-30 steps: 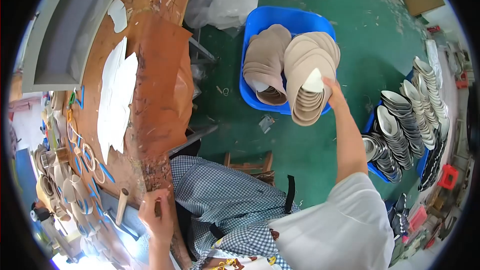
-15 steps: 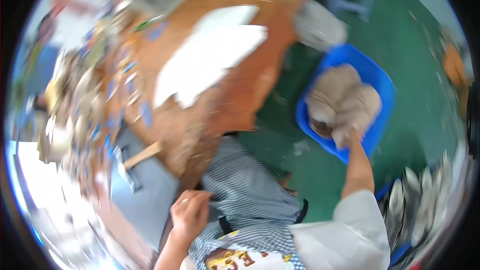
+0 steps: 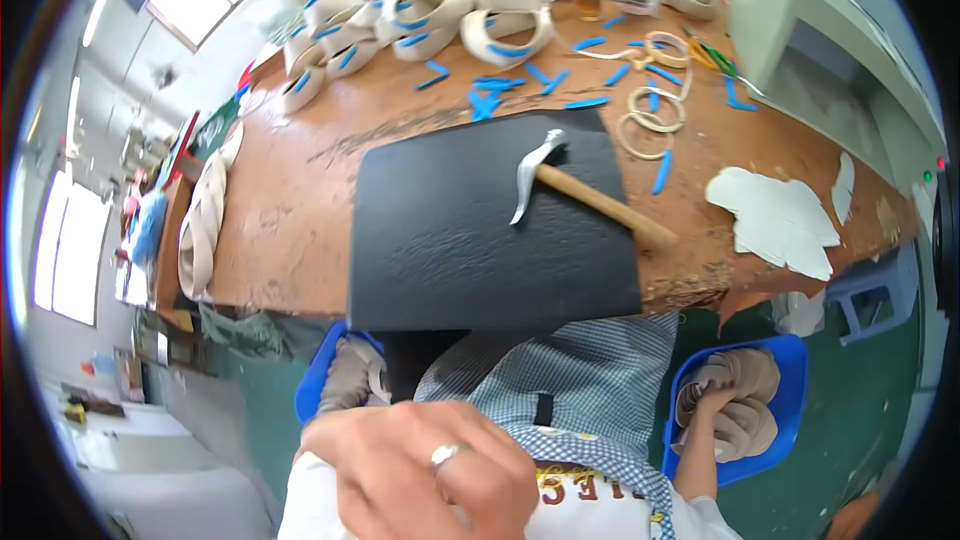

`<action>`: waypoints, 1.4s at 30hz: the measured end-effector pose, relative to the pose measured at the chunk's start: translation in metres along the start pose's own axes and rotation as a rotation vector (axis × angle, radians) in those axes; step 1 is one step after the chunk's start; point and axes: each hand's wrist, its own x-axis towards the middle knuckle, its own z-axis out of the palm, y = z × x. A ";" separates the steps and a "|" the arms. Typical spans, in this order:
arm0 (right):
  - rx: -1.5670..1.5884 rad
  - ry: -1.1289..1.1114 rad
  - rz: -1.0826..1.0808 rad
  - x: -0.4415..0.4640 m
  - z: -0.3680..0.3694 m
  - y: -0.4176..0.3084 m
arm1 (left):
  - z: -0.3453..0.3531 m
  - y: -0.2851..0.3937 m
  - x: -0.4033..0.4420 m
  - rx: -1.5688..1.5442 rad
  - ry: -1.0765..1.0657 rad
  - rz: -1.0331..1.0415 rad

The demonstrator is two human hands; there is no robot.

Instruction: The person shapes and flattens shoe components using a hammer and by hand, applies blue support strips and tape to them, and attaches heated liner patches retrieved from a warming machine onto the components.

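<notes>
My right hand (image 3: 714, 398) is down in a blue basket (image 3: 797, 390) at the lower right, its fingers closed around the edge of the stacked beige shoe pieces (image 3: 752, 374). Close to the camera, my left hand (image 3: 435, 470) is raised in front of my chest with a ring on one finger. Its fingers are curled in, and whatever they may hold is hidden. A hammer (image 3: 590, 200) with a wooden handle lies on the black mat (image 3: 450, 240) before me, touched by neither hand.
Beige bands with blue tabs (image 3: 510, 25) line the back of the wooden table (image 3: 270, 240). White cut sheets (image 3: 775, 220) lie at right, near a grey-green machine (image 3: 830, 70). Another blue basket (image 3: 315, 375) stands at lower left. A blue stool (image 3: 875, 295) is at right.
My view has swung from the right-hand basket round to face the table. My left hand has come up close to the camera; my right hand stays in the basket among the beige pieces.
</notes>
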 end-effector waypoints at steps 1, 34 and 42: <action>0.080 -0.009 -0.044 0.012 -0.009 -0.032 | 0.001 0.013 0.002 0.049 -0.025 0.014; 0.155 -0.366 -1.036 -0.225 -0.101 -0.569 | -0.391 0.424 -0.425 2.205 1.926 -1.600; 0.031 -0.307 -1.138 -0.237 -0.102 -0.583 | -0.394 0.435 -0.431 2.343 1.567 -1.494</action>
